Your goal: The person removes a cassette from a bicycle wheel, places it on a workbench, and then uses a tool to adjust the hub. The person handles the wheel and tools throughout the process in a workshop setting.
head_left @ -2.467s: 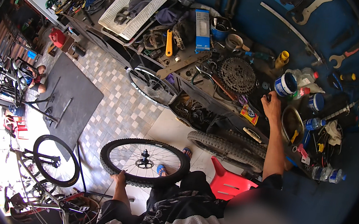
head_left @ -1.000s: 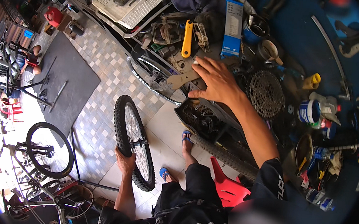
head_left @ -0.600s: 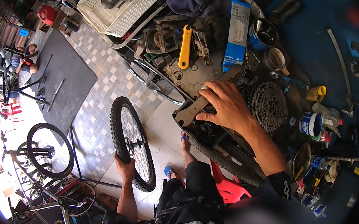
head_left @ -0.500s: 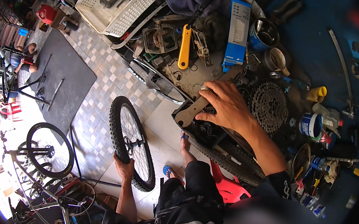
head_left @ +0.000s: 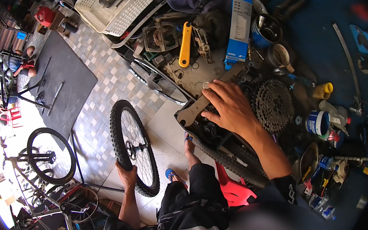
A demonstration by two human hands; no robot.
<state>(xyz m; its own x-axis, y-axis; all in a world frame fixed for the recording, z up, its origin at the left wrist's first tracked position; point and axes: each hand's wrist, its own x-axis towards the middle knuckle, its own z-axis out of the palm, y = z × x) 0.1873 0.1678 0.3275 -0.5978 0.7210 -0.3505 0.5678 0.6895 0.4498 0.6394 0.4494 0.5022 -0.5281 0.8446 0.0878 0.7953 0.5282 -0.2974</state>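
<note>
My right hand (head_left: 227, 108) reaches over the workbench with fingers curled on a long flat metal wrench (head_left: 189, 113), its fingertips beside a small pale round piece (head_left: 205, 85). Just right of that hand lies a large sprocket cassette (head_left: 272, 107); a yellow crank arm (head_left: 185, 44) and a blue-and-white box (head_left: 239, 28) lie farther back. Low at centre, my left hand (head_left: 126, 176) grips the knobbly tyre of an upright spoked wheel (head_left: 115, 128) with a disc rotor at its hub.
A white basket (head_left: 92, 4) tops the bench's far end; tubs and bottles (head_left: 315, 122) crowd its right. A tyre (head_left: 215, 156) and red chair (head_left: 230, 189) stand below. Leftward are a seated person (head_left: 29, 69) by a bike on a dark mat (head_left: 72, 92), and another bike (head_left: 47, 154).
Since the oldest frame, the wheel has gone from lying nearly flat to upright, and my right hand has moved left onto the wrench, turning it. In the last half second little has moved.
</note>
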